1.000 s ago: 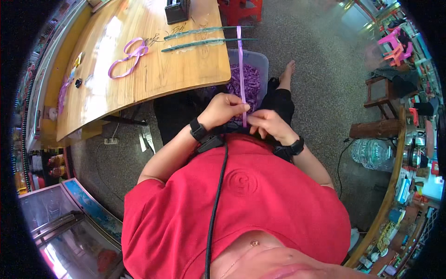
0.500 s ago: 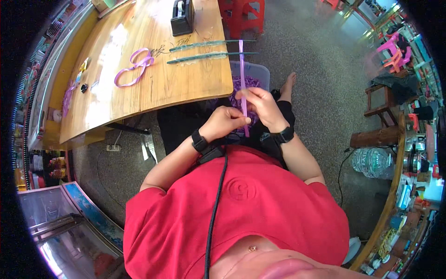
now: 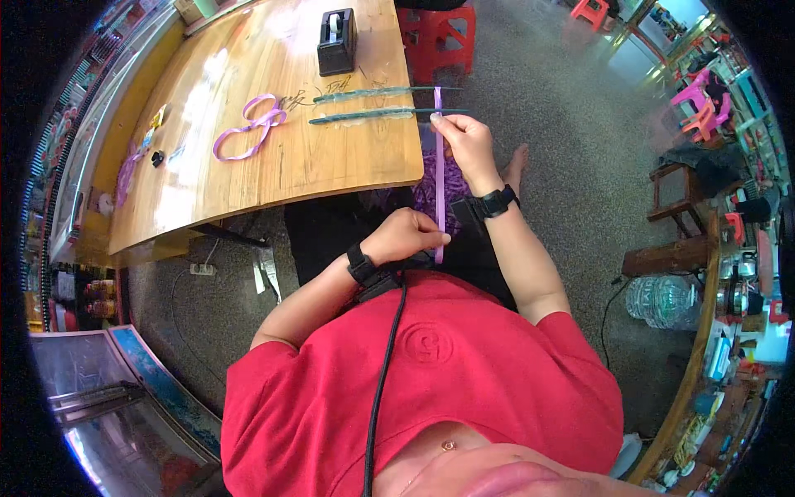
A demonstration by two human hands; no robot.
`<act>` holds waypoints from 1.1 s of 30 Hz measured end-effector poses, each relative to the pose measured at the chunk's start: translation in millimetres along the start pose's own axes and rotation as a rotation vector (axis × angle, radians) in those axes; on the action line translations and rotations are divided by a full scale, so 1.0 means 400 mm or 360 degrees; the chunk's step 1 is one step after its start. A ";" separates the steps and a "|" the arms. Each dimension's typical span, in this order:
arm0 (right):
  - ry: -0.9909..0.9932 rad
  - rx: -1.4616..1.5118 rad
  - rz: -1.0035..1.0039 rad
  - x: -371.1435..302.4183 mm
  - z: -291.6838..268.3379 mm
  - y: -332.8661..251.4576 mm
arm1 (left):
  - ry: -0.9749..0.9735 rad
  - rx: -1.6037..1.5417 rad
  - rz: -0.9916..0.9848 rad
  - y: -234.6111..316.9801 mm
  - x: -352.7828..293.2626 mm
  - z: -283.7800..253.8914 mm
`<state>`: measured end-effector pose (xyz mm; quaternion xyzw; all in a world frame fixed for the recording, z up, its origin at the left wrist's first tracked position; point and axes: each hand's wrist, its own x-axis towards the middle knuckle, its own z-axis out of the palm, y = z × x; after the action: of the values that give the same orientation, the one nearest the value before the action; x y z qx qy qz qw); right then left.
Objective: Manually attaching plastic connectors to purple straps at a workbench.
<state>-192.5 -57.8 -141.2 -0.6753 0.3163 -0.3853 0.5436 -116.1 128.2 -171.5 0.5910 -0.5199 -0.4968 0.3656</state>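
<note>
A purple ribbon (image 3: 440, 178) runs from two dark green rods down toward my body. The near rod (image 3: 373, 114) and the far rod (image 3: 373, 92) are fixed side by side on the table with clear, glossy strips, their tips jutting past its right edge. My left hand (image 3: 407, 237) pinches the ribbon close to its lower end. Higher up, my right hand (image 3: 466, 147) has thumb and forefinger closed on the ribbon just below the near rod. Under the ribbon, a tub full of purple pieces (image 3: 426, 186) is partly hidden by the table and my hands.
The wooden table (image 3: 331, 161) carries a looped purple ribbon (image 3: 250, 131), a black tape dispenser (image 3: 337, 43) and a small black object (image 3: 157, 157). Beyond the table stands a red plastic stool (image 3: 439, 41). To the right are a wooden stool (image 3: 677, 195) and a large clear bottle (image 3: 661, 300).
My right hand has moved up along the ribbon, away from my left hand, to just below the near rod. My left hand has lowered slightly, still pinching the ribbon. The view has shifted a little.
</note>
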 end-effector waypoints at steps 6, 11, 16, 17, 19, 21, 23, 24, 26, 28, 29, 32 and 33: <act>0.0053 -0.0087 0.0023 0.031 0.008 0.013 | -0.0142 0.0090 0.0042 0.019 -0.004 0.002; 0.0043 -0.0002 -0.0014 0.035 0.016 0.010 | -0.0166 0.0081 -0.0028 0.024 -0.011 0.004; 0.0085 0.0248 -0.0032 0.046 0.030 0.038 | -0.0165 0.0045 -0.0043 0.017 -0.010 0.008; 0.0084 0.0447 -0.0046 0.050 0.035 0.043 | -0.0166 0.0047 -0.0042 0.018 -0.009 0.008; 0.0086 0.0645 -0.0062 0.056 0.038 0.052 | -0.0194 0.0024 -0.0052 0.019 -0.005 0.007; 0.0134 0.0626 0.0024 0.055 0.047 0.032 | -0.0177 0.0024 -0.0060 0.014 -0.007 0.008; 0.0064 0.0638 0.0093 0.060 0.044 0.018 | -0.0162 0.0022 -0.0069 0.007 -0.007 0.009; -0.0002 0.0649 0.0161 0.061 0.042 0.010 | -0.0168 0.0013 -0.0045 0.004 -0.006 0.009; -0.0024 0.0573 0.0167 0.062 0.038 -0.013 | -0.0173 0.0002 -0.0025 0.003 -0.006 0.007; -0.0044 0.0499 0.0173 0.063 0.042 -0.015 | -0.0176 0.0042 -0.0009 0.009 -0.008 0.002; -0.0045 0.0485 0.0149 0.068 0.047 -0.011 | -0.0177 0.0041 -0.0011 0.010 -0.007 0.001; -0.0003 0.0528 0.0128 0.064 0.052 0.002 | -0.0233 -0.0019 -0.0025 0.013 -0.006 0.000; 0.0038 0.0586 0.0128 0.059 0.053 0.003 | -0.0241 -0.0015 -0.0012 0.014 -0.008 0.000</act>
<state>-162.4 -67.5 -140.7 -0.5467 0.2735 -0.4225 0.6691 -117.3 130.0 -165.4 0.5521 -0.5414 -0.5438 0.3261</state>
